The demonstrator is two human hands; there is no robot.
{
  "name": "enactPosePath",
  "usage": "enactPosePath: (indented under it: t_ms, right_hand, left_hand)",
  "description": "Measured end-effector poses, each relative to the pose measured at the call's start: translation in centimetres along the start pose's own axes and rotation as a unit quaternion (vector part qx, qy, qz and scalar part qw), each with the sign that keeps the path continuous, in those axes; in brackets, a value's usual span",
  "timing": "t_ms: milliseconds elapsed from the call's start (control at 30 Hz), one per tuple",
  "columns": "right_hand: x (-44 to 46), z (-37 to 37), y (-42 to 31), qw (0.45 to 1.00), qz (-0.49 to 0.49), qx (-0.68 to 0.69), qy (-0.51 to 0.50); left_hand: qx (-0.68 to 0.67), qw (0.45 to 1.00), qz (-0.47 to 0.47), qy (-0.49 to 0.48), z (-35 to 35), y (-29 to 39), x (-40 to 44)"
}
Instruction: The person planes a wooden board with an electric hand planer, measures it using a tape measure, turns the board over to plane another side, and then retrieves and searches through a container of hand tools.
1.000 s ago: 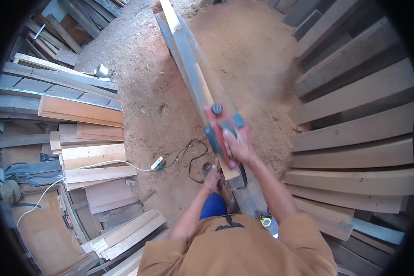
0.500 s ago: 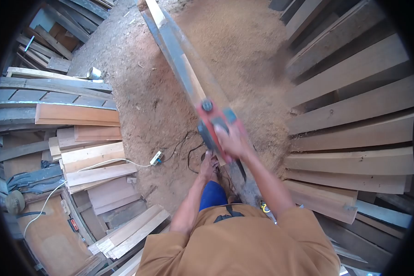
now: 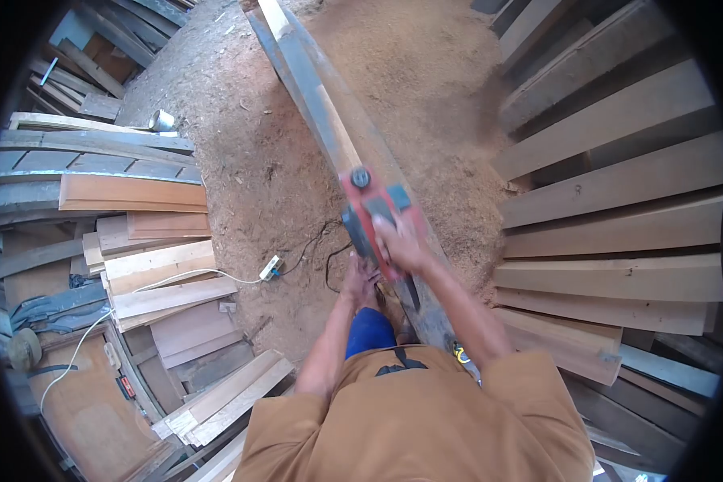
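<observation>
A red and dark electric hand planer [image 3: 367,210] with a round dark front knob sits on a narrow wooden strip [image 3: 339,128]. The strip lies lengthwise along a long, worn wooden beam [image 3: 381,161]. My right hand [image 3: 403,243] is wrapped around the planer's rear handle. Low beside the planer, on its left, my left hand [image 3: 360,277] is at the near end of the strip, its fingers bent in against it and partly hidden. A black cord [image 3: 329,261] trails on the ground to the left of the planer.
A white power socket [image 3: 271,268] on a white cable lies on the dusty ground at left. Stacked boards [image 3: 165,269] fill the left side, and thick planks [image 3: 618,229] line the right. A yellow tape measure [image 3: 460,353] is near my waist; a metal can [image 3: 161,120] stands farther off.
The planer has shifted only slightly, with my right hand still on its handle. My left hand stays low by the strip's near end. The camera view has tilted a little.
</observation>
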State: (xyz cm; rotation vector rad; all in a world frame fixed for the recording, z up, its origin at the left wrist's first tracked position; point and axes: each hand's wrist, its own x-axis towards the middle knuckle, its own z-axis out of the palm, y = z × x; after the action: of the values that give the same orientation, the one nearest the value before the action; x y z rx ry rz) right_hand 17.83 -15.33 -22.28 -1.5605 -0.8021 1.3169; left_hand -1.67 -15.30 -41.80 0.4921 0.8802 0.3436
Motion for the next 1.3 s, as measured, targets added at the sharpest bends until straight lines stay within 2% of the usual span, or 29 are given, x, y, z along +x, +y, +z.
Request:
enactPosePath:
  t_ms: [33,100,200,267,333,433,533,600,667,800,933,1067,1100,1200,1267,1300]
  right_hand:
    - [-3.4,-0.1,0.6,0.998,-0.007,-0.054,-0.005]
    - [-10.0,-0.1,2.2,0.998,0.048,-0.029,-0.032]
    - [-16.5,0.4,5.6,0.999,0.001,-0.034,0.002]
    - [-16.8,0.7,5.9,0.999,0.018,-0.048,0.002]
    - [-15.5,1.2,5.6,0.997,0.018,-0.071,0.016]
    - [-9.1,2.2,3.8,0.996,-0.017,-0.076,0.039]
    - [-0.6,3.1,1.1,0.993,-0.082,-0.055,0.068]
    - [4.8,2.9,-2.8,0.997,-0.033,-0.053,0.051]
    - [11.1,2.5,-6.2,0.999,-0.014,-0.026,0.041]
    - [21.5,1.6,-11.6,0.992,-0.02,-0.097,0.072]
    - [24.4,0.7,-12.5,0.996,-0.002,-0.063,0.062]
    - [21.3,0.1,-9.1,0.998,0.003,-0.039,0.039]
    - [19.8,0.0,-8.1,0.999,0.004,-0.036,0.032]
    - [11.8,-0.4,-5.6,1.0,-0.011,0.006,0.007]
    - [5.6,-1.0,-2.5,0.999,0.036,0.017,-0.013]
    - [1.9,-1.3,-1.9,1.0,0.005,-0.024,-0.004]
  left_hand:
    - [-0.002,1.0,0.01,-0.008,-0.4,-0.1,0.0]
    - [-0.014,0.999,0.038,-0.026,-0.9,-0.5,0.1]
    - [-0.012,0.999,0.04,-0.019,-0.3,-0.3,-0.2]
    - [-0.031,0.999,0.019,-0.008,-0.6,-0.4,-0.4]
    - [-0.044,0.998,0.038,-0.02,-0.4,-0.5,-0.4]
    - [0.007,0.999,0.047,-0.012,3.3,2.0,-3.2]
    - [0.04,0.997,0.059,-0.016,-1.1,-1.3,-0.6]
    - [-0.06,0.998,0.012,-0.001,-1.9,-2.3,0.6]
    - [-0.045,0.999,-0.012,-0.005,-2.8,-2.5,1.4]
    - [-0.005,0.999,-0.041,0.019,-0.4,0.4,0.1]
    - [-0.018,0.999,-0.041,0.008,-1.6,-0.8,1.1]
    - [-0.023,0.999,-0.04,-0.013,-1.6,-0.4,0.8]
    - [0.014,0.999,-0.043,0.014,-1.4,0.0,0.5]
    - [-0.022,0.999,-0.023,0.012,-2.0,-1.2,1.5]
    - [-0.014,0.999,-0.022,0.017,-1.5,-0.7,0.8]
    - [-0.011,0.999,-0.023,0.02,-1.0,-0.6,0.4]
